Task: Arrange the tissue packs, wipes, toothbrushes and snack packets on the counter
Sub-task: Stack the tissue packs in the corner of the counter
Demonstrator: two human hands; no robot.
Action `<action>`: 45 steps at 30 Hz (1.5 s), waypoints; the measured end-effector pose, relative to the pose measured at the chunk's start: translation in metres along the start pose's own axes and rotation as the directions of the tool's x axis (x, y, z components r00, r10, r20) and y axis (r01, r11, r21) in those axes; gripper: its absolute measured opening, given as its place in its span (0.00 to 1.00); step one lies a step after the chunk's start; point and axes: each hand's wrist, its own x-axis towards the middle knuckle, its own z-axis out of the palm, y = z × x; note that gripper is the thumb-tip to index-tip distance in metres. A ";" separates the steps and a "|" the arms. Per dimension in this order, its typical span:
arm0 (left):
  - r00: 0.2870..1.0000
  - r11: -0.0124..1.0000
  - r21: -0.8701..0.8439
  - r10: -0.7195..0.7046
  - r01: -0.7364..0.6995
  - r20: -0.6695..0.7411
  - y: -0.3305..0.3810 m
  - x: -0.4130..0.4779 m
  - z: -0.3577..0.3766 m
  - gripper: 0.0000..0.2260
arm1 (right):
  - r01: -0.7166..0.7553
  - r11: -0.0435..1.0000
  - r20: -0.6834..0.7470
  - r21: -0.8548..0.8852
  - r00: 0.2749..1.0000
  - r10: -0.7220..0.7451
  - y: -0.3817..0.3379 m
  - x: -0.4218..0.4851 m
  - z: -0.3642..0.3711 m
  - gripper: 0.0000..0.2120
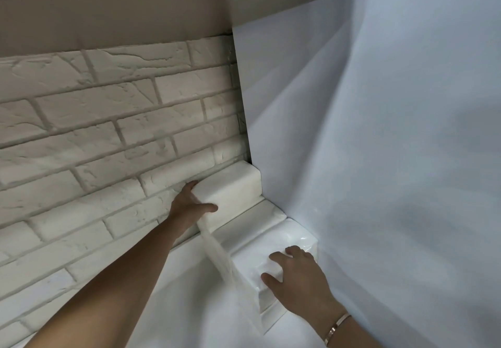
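Here, left hand (189,204) gripping upper tissue pack (231,191) — right hand (299,275) spread, perhaps pressing lower pack (283,235).

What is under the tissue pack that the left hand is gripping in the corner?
Another white pack seems to lie beneath the tissue pack gripped by the left hand. Only its near edge shows; the rest is covered.

Over in the corner, the left hand (189,204) grips the near end of a white tissue pack (230,193) pressed against the brick wall (108,130) and the plain white side wall (379,157). The right hand (298,274), bracelet (336,326) at the wrist, rests with fingers spread on a glossy-wrapped pack (287,236) lower down on the table (189,293). A clear plastic strip (225,258) trails between them.
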 end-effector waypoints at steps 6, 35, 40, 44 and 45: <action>0.999 1.000 -0.019 0.002 -0.001 0.034 -0.004 0.004 0.000 0.52 | -0.001 1.000 -0.005 -0.020 1.000 0.001 -0.001 0.001 0.001 0.25; 0.998 0.998 0.053 -0.020 0.017 0.057 -0.010 -0.054 0.012 0.43 | -0.034 0.999 0.117 0.003 0.993 0.033 0.001 0.010 -0.009 0.25; 0.993 0.989 0.130 0.064 -0.076 0.096 -0.008 -0.110 -0.001 0.36 | -0.034 0.999 0.155 -0.005 0.987 0.035 -0.006 0.004 -0.017 0.25; 0.985 0.980 0.131 0.138 -0.151 0.102 -0.003 -0.157 -0.025 0.26 | -0.023 1.000 0.040 0.019 0.999 0.022 -0.016 -0.010 -0.020 0.25; 0.984 0.981 0.116 0.142 -0.154 0.106 -0.004 -0.167 -0.032 0.21 | -0.006 1.000 -0.016 0.031 1.000 0.006 -0.021 -0.016 -0.021 0.24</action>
